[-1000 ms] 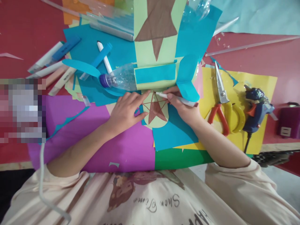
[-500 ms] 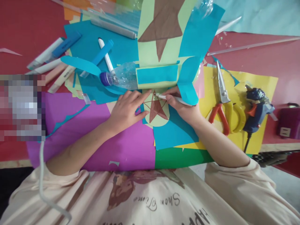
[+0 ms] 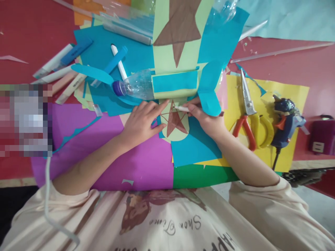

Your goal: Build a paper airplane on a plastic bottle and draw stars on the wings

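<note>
My right hand [image 3: 206, 116] is closed round a white marker [image 3: 181, 108], its tip at the upper part of a star drawn on a pale green paper wing [image 3: 165, 134]. Brown fills the lower part of the star [image 3: 176, 123]; its upper points are outlined. With fingers spread, my left hand [image 3: 143, 120] rests flat at the wing's left edge. Just beyond both hands lies a clear plastic bottle [image 3: 141, 83] with a purple cap, wrapped in green and blue paper. Blue paper pieces form its propeller [image 3: 91, 73] and tail [image 3: 210, 101]. The opposite wing [image 3: 161, 57] bears a brown star.
Several markers [image 3: 75, 52] are strewn at the left on blue paper [image 3: 141, 31]. To the right, scissors [image 3: 248, 104] and a blue glue gun [image 3: 284, 129] lie on yellow paper [image 3: 295, 104]. Purple paper [image 3: 146, 167] covers the near edge. A white cable [image 3: 47, 195] hangs at the left.
The marker has tilted a little in my right hand, and that hand has shifted slightly to the right. My left hand stays in place. The view has shifted slightly.
</note>
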Available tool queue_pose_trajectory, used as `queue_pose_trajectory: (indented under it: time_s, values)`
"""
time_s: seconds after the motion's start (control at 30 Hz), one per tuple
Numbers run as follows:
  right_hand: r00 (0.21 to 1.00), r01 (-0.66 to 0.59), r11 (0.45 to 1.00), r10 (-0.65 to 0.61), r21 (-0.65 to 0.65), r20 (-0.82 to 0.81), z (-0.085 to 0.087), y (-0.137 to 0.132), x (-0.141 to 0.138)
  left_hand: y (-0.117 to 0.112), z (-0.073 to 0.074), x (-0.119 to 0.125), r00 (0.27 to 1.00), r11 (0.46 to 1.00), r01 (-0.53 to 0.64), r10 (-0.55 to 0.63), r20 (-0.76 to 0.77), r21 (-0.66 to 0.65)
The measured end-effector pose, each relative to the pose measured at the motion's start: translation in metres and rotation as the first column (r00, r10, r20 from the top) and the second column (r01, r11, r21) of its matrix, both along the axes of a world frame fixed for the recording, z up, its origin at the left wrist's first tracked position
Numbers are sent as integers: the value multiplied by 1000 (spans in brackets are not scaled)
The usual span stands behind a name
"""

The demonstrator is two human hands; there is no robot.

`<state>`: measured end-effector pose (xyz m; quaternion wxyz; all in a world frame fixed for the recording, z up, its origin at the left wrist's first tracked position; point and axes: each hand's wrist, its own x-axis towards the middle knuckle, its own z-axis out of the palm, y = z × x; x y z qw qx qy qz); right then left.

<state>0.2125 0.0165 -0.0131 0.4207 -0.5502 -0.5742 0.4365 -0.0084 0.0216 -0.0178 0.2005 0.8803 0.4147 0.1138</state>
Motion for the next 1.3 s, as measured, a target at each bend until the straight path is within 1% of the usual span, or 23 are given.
queue_pose_trajectory:
  time_s: [0.07, 0.2, 0.3, 0.47, 0.6, 0.67, 0.8, 0.87, 1.0, 1.2, 1.23, 1.3]
  values:
    - [1000, 24, 1000, -24, -2, -19, -2, 0, 1, 0, 0, 0, 1000, 1000, -4, 4, -1, 5]
    - [998, 1, 1000, 0, 16, -56, -6, 0, 1, 0, -1, 0, 1000, 1000, -1, 1, -2, 8]
    - [1000, -15, 1000, 16, 19, -27, -6, 0, 1, 1, -1, 0, 1000, 1000, -4, 4, -7, 20]
    - [993, -99, 995, 96, 32, 62, -3, 0, 2, 0, -3, -1, 1000, 999, 0, 0, 0, 43]
    - [986, -155, 987, 152, 38, 69, -1, 0, 1, 0, -4, -1, 1000, 999, 1, -1, 2, 44]
    - [990, -135, 990, 133, 43, 56, -1, 0, 1, 0, -4, -1, 1000, 999, 1, -1, 1, 39]
    - [999, -28, 999, 27, 30, 25, -4, -1, 2, 1, -1, 0, 1000, 1000, 2, -2, 0, 27]
    - [1000, -10, 1000, 10, 22, 14, -6, -1, 2, 0, 0, 1, 1000, 1000, 1, -1, -8, 24]
    - [999, -32, 999, 32, 38, 3, -7, 0, 1, 0, 0, 1, 1000, 999, -5, 6, -16, 41]
    - [986, -158, 987, 157, 20, 64, -1, -1, 1, 1, -3, -1, 1000, 999, 11, -11, -1, 47]
    - [986, -154, 988, 152, 22, 62, 0, -1, 1, 1, -3, -1, 1000, 999, 12, -12, -4, 49]
    - [995, -92, 995, 91, 29, 48, 0, -1, 1, 0, -2, -1, 1000, 999, 8, -8, -15, 52]
